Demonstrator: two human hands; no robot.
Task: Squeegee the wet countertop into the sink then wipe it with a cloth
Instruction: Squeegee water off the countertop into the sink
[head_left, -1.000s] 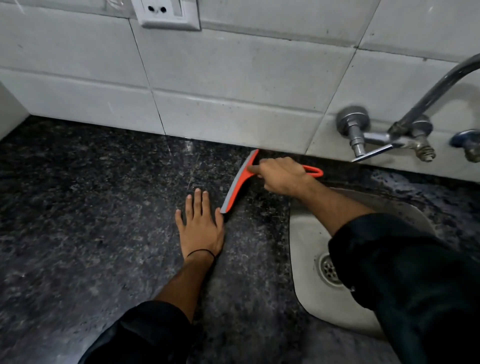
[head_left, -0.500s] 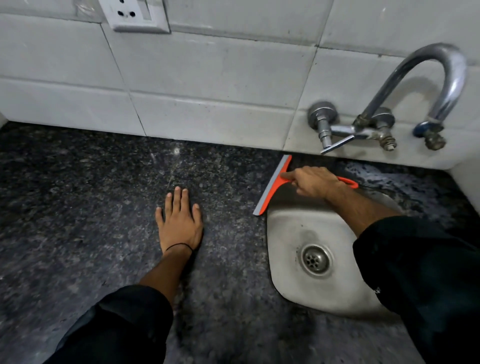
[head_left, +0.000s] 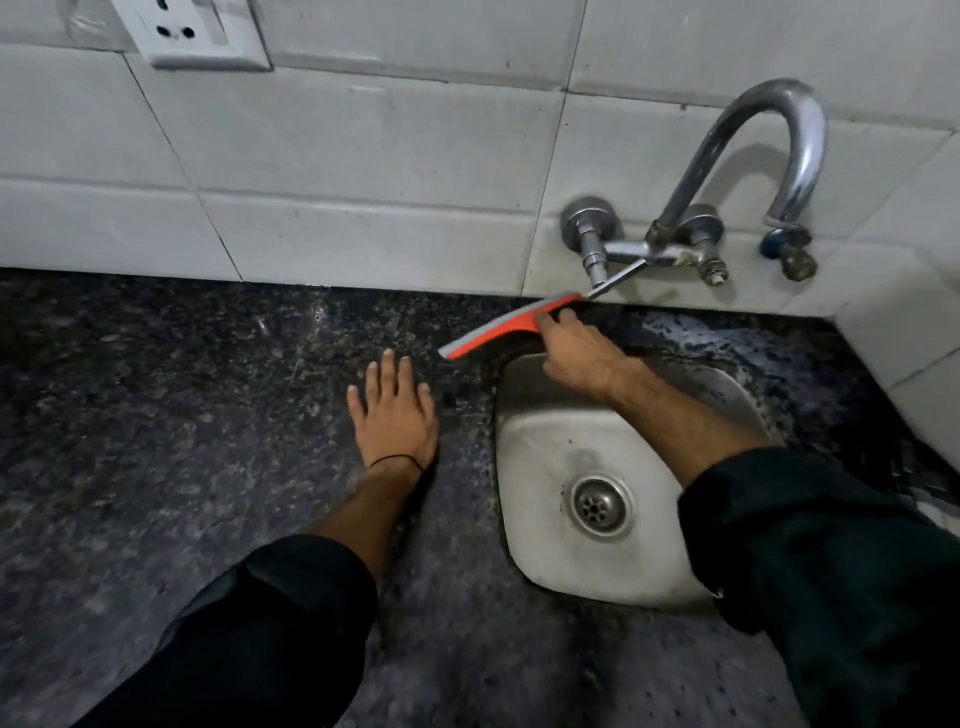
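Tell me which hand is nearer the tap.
Right. The right hand grips the squeegee just below the tap; the left hand lies flat on the countertop, farther left.

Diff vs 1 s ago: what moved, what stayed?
The right hand swept the squeegee rightward across the countertop, from beside the left hand to the back-left corner of the sink. Its blade now lies more along the tiled wall. The grip on the squeegee is unchanged, and the left hand stayed flat on the countertop.

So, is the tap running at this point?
Off. No stream falls from the faucet spout, and no water is seen flowing in the sink or around its drain.
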